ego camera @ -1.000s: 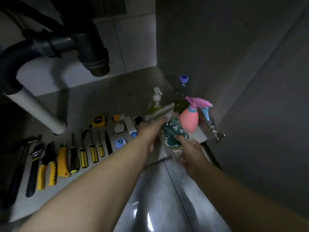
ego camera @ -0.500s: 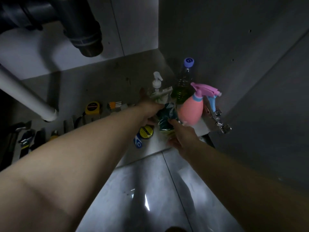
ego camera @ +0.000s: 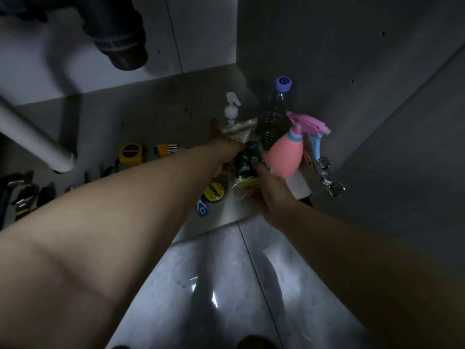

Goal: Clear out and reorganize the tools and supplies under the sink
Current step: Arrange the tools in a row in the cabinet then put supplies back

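A: Where is the sponge bag (ego camera: 246,170)?
B: Over the cabinet floor (ego camera: 156,114), near the right wall, just in front of the pump bottle (ego camera: 231,110) and beside the pink spray bottle (ego camera: 284,158).
A: And the hands?
B: The left hand (ego camera: 225,151) pinches its sealed top edge; the right hand (ego camera: 270,190) curls round its lower end. Whether it rests on the floor, I cannot tell.

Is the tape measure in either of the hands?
No, the tape measure lies on the cabinet floor, while the left hand and right hand both hold the plastic bag.
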The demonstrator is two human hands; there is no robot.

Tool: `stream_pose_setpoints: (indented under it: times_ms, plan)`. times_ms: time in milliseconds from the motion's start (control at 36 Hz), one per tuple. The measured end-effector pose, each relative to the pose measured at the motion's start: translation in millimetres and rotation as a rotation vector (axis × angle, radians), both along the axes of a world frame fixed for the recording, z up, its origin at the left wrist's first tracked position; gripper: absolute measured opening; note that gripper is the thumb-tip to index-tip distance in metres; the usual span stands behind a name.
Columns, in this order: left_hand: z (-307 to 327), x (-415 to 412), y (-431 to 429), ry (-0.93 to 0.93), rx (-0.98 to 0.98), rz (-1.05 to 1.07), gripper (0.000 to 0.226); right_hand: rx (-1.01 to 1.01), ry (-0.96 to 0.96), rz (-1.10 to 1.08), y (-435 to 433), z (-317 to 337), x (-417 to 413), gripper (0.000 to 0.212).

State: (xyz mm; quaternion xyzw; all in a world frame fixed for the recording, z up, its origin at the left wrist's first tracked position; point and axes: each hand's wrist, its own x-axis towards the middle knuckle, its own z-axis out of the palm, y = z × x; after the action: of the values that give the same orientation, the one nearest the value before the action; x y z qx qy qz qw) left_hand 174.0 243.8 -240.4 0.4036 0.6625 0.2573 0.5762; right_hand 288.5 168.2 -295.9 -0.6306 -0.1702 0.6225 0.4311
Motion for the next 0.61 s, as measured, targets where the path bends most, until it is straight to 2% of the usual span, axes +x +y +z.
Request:
stream_pose_setpoints:
  times_ms: [139, 194, 278, 361, 472, 556, 611]
  plan:
    - [-1.6, -2.0, -4.4, -0.018, 0.033, -0.002, 0.075, 0.015, 0.006, -0.001, -6.9, -0.5, 5.4, 0.087]
    - [-0.5, -4.7, -6.9, -0.037, 0.047, -0.001, 0.081, -0.033, -0.023, 0.008, -11.3, 2.4, 9.3, 0.097]
    - [3.6, -9.9, -13.3, -0.015, 0.070, -0.006, 0.091, -0.097, -0.092, 0.029, -20.5, 12.0, 14.0, 0.098]
    - [10.5, -16.5, -23.3, 0.075, 0.174, -0.040, 0.074, -0.113, -0.174, 0.032, -31.6, 20.7, 19.3, 0.096]
    - [25.7, -30.1, -45.0, 0.214, 0.251, -0.093, 0.053, -0.140, -0.277, 0.095, -52.1, 37.2, 27.0, 0.077]
    - [43.7, -45.2, -67.4, 0.260, 0.294, -0.148, 0.038, -0.150, -0.344, 0.264, -67.9, 59.1, 31.7, 0.054]
    - [57.6, -57.1, -87.6, 0.269, 0.309, -0.197, 0.038, -0.143, -0.349, 0.379, -81.2, 80.1, 31.5, 0.042]
